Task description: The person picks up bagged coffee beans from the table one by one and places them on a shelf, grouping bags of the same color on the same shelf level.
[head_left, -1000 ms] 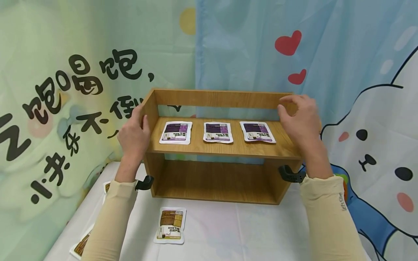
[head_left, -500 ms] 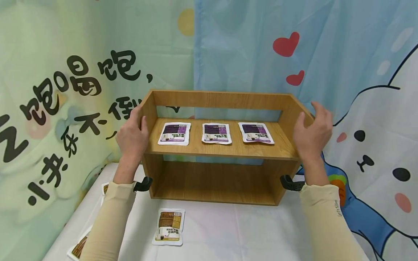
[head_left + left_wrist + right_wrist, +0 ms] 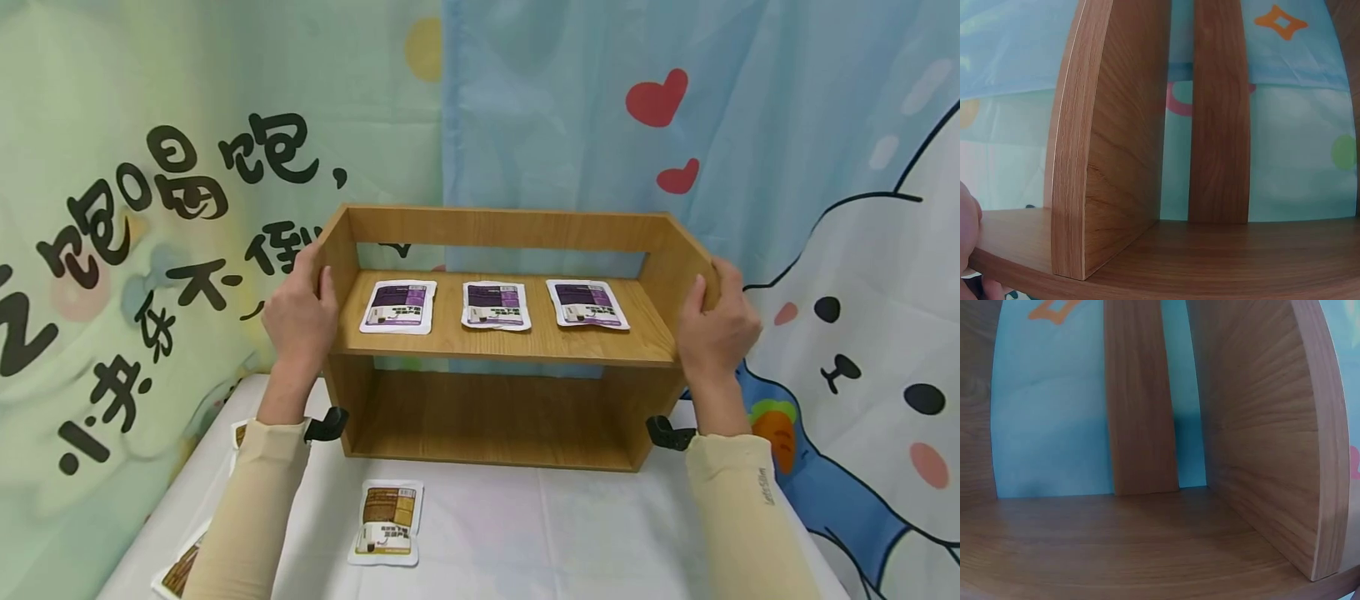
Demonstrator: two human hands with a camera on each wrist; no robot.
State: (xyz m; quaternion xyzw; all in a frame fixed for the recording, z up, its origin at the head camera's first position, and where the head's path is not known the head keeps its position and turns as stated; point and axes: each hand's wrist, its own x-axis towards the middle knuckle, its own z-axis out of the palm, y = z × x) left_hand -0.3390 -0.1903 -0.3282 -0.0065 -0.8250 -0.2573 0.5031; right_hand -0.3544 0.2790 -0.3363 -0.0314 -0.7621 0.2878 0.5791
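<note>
- Head view: the right hand (image 3: 717,329) had just closed round the right side of the shelf (image 3: 450,340).
- The left hand (image 3: 302,315) gripped the opposite side; the shelf seemed steadied.

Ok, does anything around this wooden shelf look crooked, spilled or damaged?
No, nothing stands out. Three purple-labelled pouches lie in a row on the upper board of the wooden shelf, a brown-labelled pouch lies in front, and no spill or damage shows.
</note>
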